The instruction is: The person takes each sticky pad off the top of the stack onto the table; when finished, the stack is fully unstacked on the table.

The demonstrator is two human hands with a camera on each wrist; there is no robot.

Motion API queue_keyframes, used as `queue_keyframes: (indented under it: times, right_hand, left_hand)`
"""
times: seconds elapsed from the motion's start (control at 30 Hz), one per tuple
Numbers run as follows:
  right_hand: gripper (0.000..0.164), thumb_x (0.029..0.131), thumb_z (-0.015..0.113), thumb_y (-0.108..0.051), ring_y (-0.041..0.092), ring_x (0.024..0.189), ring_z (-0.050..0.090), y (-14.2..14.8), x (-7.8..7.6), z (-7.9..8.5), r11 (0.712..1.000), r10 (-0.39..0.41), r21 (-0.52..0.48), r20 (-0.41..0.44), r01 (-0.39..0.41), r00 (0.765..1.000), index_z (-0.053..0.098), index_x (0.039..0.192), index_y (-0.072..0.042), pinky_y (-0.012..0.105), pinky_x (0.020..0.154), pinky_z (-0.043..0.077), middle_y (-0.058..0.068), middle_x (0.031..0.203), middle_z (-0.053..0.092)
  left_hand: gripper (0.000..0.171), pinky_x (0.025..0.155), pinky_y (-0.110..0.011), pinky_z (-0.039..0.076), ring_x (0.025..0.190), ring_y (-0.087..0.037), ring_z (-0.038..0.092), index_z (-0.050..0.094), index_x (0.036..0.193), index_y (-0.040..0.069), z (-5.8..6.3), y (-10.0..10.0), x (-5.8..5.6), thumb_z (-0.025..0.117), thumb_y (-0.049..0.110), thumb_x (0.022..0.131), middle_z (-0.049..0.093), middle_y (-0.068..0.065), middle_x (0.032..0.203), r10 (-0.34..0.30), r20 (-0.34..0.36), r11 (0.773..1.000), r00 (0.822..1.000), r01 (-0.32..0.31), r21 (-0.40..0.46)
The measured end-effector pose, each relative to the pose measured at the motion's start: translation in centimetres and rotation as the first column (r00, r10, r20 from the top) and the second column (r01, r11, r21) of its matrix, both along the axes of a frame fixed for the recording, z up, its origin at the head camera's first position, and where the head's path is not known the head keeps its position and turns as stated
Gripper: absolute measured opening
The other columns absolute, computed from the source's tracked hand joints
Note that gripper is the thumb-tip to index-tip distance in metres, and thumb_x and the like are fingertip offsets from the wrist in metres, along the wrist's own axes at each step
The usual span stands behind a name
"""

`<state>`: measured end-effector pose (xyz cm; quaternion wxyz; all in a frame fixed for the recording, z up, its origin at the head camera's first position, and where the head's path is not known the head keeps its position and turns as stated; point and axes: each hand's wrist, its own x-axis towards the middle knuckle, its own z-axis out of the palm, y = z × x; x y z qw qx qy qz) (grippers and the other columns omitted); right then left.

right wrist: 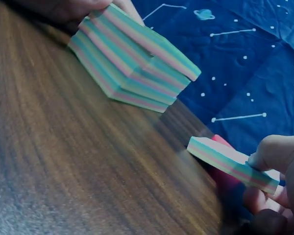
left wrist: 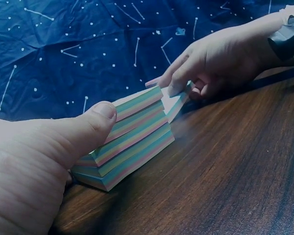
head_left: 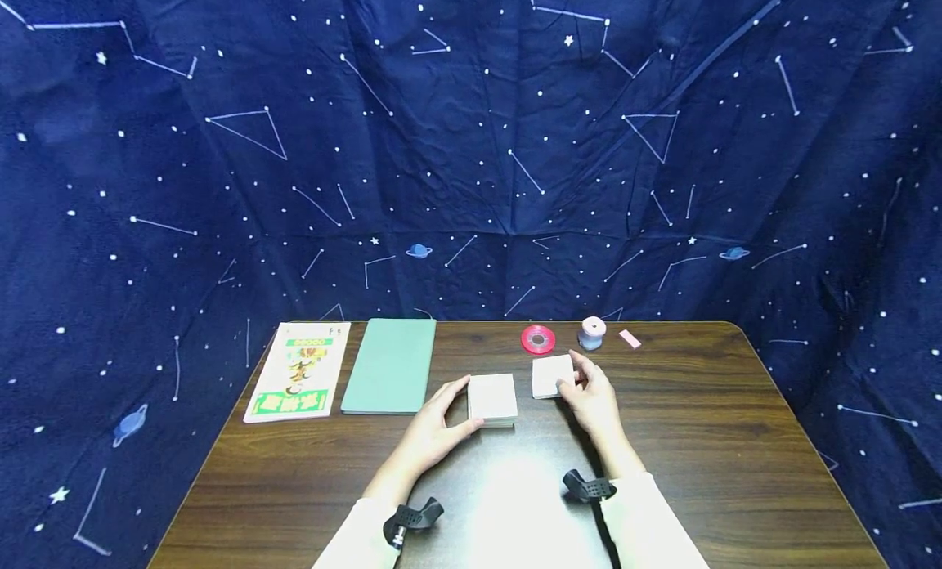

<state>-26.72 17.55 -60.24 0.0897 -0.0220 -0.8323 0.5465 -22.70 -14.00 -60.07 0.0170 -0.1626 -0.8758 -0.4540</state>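
Observation:
A stack of square sticky note pads (head_left: 492,397), with white tops and sides striped in pastel green, pink and yellow, stands mid-table. My left hand (head_left: 430,428) grips it from the left, thumb at the near side and fingers at the far left corner. In the left wrist view the thumb lies against the stack's striped edges. Just right of the stack, my right hand (head_left: 594,396) pinches a single sticky note pad (head_left: 550,376) by its right side. The right wrist view shows the thumb on top of this pad (right wrist: 235,164) and fingers underneath.
At the back stand a red ring-shaped roll (head_left: 538,339), a pale spool-like object (head_left: 592,333) and a small pink block (head_left: 630,338). A green notebook (head_left: 390,365) and an illustrated booklet (head_left: 298,373) lie on the left. A starry blue cloth (head_left: 471,144) hangs behind the table.

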Motion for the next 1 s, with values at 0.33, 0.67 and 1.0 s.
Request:
queue_keyframes:
  times: [0.33, 0.67, 1.0]
  right_hand:
    - [0.062, 0.088, 0.082, -0.014, 0.022, 0.081, 0.057, -0.6, 0.2, 0.4, 0.978, -0.046, 0.203, -0.019, 0.049, 0.999, 0.066, 0.147, -0.001, 0.036, 0.073, 0.047, 0.013, 0.091, 0.064]
    - [0.056, 0.085, 0.083, -0.017, 0.025, 0.076, 0.055, -1.1, 0.3, 0.6, 0.941, -0.073, 0.329, -0.030, 0.079, 0.997, 0.073, 0.138, 0.001, 0.045, 0.073, 0.048, 0.010, 0.085, 0.060]
    - [0.046, 0.094, 0.081, -0.022, 0.026, 0.085, 0.058, -1.1, 0.1, 0.6, 0.970, -0.105, 0.218, -0.019, 0.106, 0.994, 0.074, 0.136, -0.003, 0.041, 0.078, 0.047, 0.009, 0.086, 0.064]
  left_hand:
    - [0.082, 0.129, -0.056, 0.041, 0.154, -0.030, 0.052, 0.049, 0.164, 0.016, 0.0, 0.0, 0.1, 0.083, 0.046, 0.096, 0.057, -0.007, 0.162, 0.009, 0.018, 1.000, 1.000, -0.008, -0.011]
    - [0.081, 0.127, -0.057, 0.042, 0.153, -0.031, 0.053, 0.049, 0.164, 0.014, 0.1, 0.2, 0.0, 0.083, 0.045, 0.096, 0.058, -0.008, 0.161, -0.001, -0.003, 1.000, 1.000, 0.001, -0.013]
    - [0.081, 0.129, -0.056, 0.040, 0.154, -0.031, 0.052, 0.049, 0.164, 0.016, 0.4, 0.2, 0.0, 0.084, 0.041, 0.095, 0.057, -0.009, 0.161, 0.002, 0.026, 1.000, 1.000, -0.002, -0.019]
